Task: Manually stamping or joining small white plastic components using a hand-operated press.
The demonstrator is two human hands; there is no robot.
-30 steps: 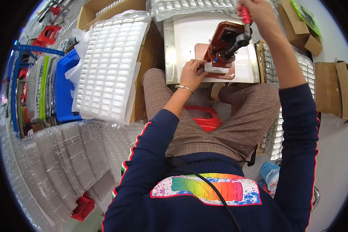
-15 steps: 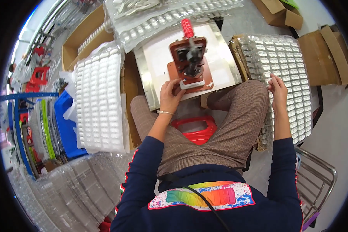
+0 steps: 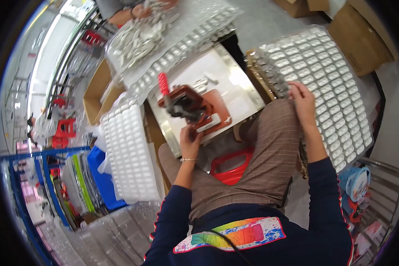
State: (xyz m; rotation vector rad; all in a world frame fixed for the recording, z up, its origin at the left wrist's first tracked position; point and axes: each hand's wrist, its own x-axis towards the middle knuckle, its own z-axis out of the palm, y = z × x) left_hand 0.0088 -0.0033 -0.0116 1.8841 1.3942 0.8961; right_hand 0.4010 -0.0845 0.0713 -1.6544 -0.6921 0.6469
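Observation:
In front of me a red-brown hand press (image 3: 190,104) with a red handle (image 3: 163,84) stands on a white board (image 3: 235,82) with metal edges. A slim white bar (image 3: 209,123) lies at the near edge of its base. My left hand (image 3: 189,142) is at the bar's left end, finger and thumb closed about it; the fingertips are partly hidden. My right hand (image 3: 303,104) is over the near-left edge of the right-hand stack of clear trays (image 3: 319,84), fingers curled together. Whatever is between those fingers is too small to make out. Small white pieces (image 3: 199,84) lie behind the press.
White trays (image 3: 131,150) are stacked at the left beside a blue bin (image 3: 106,177). A heap of white pieces (image 3: 142,37) lies on plastic trays at the back, with another person's hand (image 3: 140,12) at it. A cardboard box (image 3: 359,40) stands at the far right.
The view has swung, so the press sits further left and another person's hands show at the back. The press handle leans further left. My right hand is now at the tray stack's near-left edge.

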